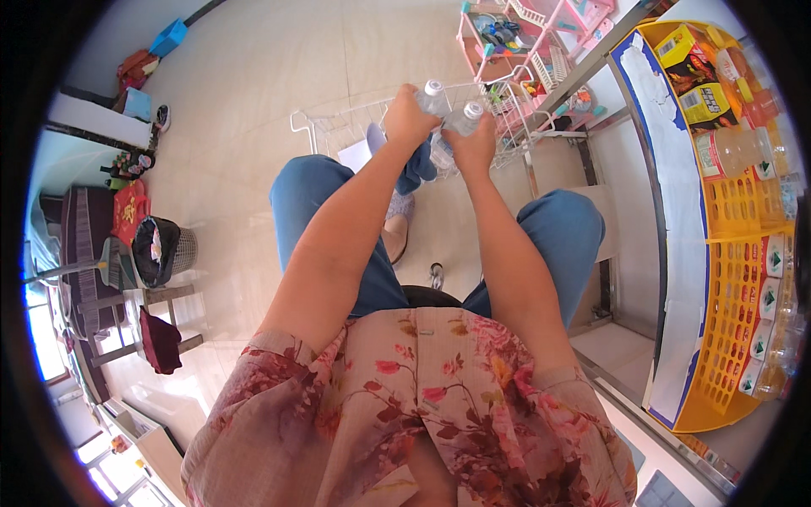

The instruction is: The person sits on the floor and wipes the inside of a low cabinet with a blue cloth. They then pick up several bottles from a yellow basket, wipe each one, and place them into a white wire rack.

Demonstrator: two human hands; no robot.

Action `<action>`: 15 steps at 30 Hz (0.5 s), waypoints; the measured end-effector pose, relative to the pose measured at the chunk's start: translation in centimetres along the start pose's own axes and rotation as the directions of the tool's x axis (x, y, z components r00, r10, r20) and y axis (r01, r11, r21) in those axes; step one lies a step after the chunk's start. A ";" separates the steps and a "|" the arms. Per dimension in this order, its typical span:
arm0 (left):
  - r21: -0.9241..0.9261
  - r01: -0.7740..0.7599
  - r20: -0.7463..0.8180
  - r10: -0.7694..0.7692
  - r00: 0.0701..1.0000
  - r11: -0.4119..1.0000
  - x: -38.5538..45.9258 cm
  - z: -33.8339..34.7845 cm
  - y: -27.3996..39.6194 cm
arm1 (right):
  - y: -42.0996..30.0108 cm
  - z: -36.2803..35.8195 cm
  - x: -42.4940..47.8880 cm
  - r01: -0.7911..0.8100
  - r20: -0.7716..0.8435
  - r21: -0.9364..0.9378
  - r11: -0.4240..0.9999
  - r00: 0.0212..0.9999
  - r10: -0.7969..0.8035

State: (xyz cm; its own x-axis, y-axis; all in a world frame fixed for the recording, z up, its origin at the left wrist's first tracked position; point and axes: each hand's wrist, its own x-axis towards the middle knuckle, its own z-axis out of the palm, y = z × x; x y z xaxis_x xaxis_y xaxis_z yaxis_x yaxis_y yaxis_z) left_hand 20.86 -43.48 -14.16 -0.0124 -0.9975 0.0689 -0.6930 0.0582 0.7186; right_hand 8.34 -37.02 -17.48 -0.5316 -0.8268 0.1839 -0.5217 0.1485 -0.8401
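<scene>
My left hand (408, 120) grips a clear plastic bottle (431, 101) with a white cap. Close beside it, my right hand (472, 147) is closed around a second clear bottle (462, 121), also white-capped. Both bottles are upright or slightly tilted, over a white wire basket (329, 123) in front of my knees. Below my hands is a dark blue cloth-like item (418, 170). A pale lavender object (375, 135) and a flat white item (353, 155) show near my left wrist. My forearms and hands hide part of the basket, and the lower ends of the bottles are partly covered.
To the right, a yellow plastic basket (722, 279) holds bottles and boxes on a shelf. A pink toy rack (500, 38) stands beyond the wire basket. At left are a lined waste bin (158, 250), a broom (114, 263) and a wooden stool (171, 295).
</scene>
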 end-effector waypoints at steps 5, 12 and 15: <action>-0.013 0.148 -0.034 -0.149 0.988 0.989 -0.5 2.3 -2.4 | 0.9 1.8 1.6 0.062 0.019 0.092 0.994 0.998 -0.064; 0.033 0.302 0.010 -0.302 0.953 0.953 -1.7 4.8 -4.6 | 5.5 4.5 1.1 -0.049 0.151 0.034 0.998 0.988 0.043; 0.066 0.255 0.010 -0.256 0.967 0.965 -1.8 6.3 -5.4 | 7.9 5.7 0.0 -0.177 0.211 -0.041 0.983 0.960 0.182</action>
State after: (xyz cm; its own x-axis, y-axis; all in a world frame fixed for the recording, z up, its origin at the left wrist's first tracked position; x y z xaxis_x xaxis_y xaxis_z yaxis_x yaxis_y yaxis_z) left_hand 20.07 -42.25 -22.58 0.1585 -0.9795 -0.1243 -0.7193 -0.2008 0.6650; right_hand 7.99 -38.95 -27.03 -0.4650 -0.8813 -0.0837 -0.4461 0.3150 -0.8377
